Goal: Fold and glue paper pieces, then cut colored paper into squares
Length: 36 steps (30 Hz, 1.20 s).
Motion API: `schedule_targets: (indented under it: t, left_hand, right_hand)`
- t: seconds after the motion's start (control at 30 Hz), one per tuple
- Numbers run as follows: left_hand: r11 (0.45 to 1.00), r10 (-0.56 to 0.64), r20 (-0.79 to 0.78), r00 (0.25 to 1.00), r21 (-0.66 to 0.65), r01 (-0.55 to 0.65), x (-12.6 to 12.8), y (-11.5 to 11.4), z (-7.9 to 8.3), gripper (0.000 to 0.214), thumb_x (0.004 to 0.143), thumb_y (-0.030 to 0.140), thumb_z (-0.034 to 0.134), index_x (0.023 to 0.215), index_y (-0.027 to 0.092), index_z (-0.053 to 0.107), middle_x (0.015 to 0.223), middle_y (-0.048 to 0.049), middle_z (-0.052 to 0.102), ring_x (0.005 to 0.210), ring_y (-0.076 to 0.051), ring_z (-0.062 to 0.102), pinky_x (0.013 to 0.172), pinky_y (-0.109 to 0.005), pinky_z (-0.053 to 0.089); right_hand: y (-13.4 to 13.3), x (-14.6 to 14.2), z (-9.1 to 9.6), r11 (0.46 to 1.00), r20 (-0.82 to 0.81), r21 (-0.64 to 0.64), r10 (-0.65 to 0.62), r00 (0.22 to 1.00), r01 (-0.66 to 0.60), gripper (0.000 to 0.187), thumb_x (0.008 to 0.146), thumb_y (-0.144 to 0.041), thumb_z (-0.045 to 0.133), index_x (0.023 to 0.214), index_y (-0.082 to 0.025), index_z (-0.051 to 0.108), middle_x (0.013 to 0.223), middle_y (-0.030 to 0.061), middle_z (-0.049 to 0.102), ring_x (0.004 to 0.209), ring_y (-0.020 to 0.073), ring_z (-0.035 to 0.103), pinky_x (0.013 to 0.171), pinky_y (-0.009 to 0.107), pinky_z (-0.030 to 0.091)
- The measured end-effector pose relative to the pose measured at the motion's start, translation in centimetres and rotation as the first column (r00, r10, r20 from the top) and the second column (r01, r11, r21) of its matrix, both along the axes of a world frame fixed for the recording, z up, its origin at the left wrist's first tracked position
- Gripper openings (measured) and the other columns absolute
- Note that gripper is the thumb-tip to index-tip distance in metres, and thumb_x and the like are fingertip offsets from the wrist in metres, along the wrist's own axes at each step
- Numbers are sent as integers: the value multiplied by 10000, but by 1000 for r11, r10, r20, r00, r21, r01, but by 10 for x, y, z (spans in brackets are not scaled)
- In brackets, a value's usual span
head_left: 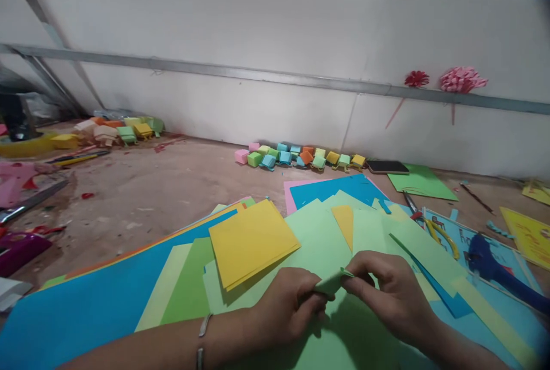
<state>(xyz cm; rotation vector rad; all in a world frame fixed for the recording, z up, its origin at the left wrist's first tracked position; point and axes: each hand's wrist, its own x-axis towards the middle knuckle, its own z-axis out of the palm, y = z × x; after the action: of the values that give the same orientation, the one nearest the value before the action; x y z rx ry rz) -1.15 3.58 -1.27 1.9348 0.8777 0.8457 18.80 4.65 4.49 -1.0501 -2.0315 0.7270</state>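
Note:
A small folded piece of green paper (332, 283) is held between my two hands, above a spread of pale green sheets (309, 229). My left hand (290, 304) grips its left end with thumb and curled fingers. At its right end, thumb and forefinger of my right hand (387, 290) pinch the top corner. Left of the hands lie square yellow sheets (253, 241), loosely stacked. Under and beside them are a large blue sheet (98, 295) and a brighter green sheet (189, 284). Pale green strips (423, 250) lie to the right.
Yellow-handled scissors (442, 235) and a dark blue-handled tool (494, 267) lie at right. Small folded paper boxes (286, 157) line the wall, with more boxes (124, 132) at back left. A phone (388, 167) rests near the wall. A pink glue gun (17, 181) sits far left.

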Motion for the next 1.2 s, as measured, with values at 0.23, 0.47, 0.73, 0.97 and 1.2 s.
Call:
schedule_targets:
  t: [0.23,0.47,0.73,0.97,1.2]
  left_hand:
    - [866,-33,91,995,-494,74,-1,-1,27,227,814,302,583,804,129,730,718,-61,722,648,-154,644,630,-242,472]
    - [604,-6,250,968,-771,203,5,2,25,311,745,430,649,678,127,648,526,-8,610,500,-118,575,518,-223,336]
    - [626,26,264,964,-757,190,1,8,20,333,705,464,672,654,135,659,488,6,596,449,-100,512,532,-247,319]
    - [627,8,255,967,-754,194,2,7,16,131,715,260,614,666,143,643,504,16,608,447,-91,549,491,-208,353]
    - [647,13,195,981,-749,140,5,1,19,120,726,219,560,676,137,632,489,20,582,439,-92,545,530,-216,431]
  right_hand:
    - [5,0,1,855,-166,-518,-87,982,-12,148,711,-263,649,603,-174,600,539,6,615,486,111,523,470,225,424]
    - [1,-6,-1,824,-62,-566,-90,994,40,155,720,-297,630,627,-181,587,590,12,624,539,119,531,503,239,425]
    - [1,-3,6,870,-64,-480,95,993,-114,176,844,-308,586,917,-168,662,742,36,669,661,140,596,591,252,484]
    - [4,3,13,921,54,-358,183,982,-152,236,909,-232,481,822,-194,696,674,13,680,582,117,584,557,220,460]
    - [0,0,0,998,156,-64,-1,988,11,201,776,-139,491,605,-190,581,508,-39,547,447,70,450,443,178,325]
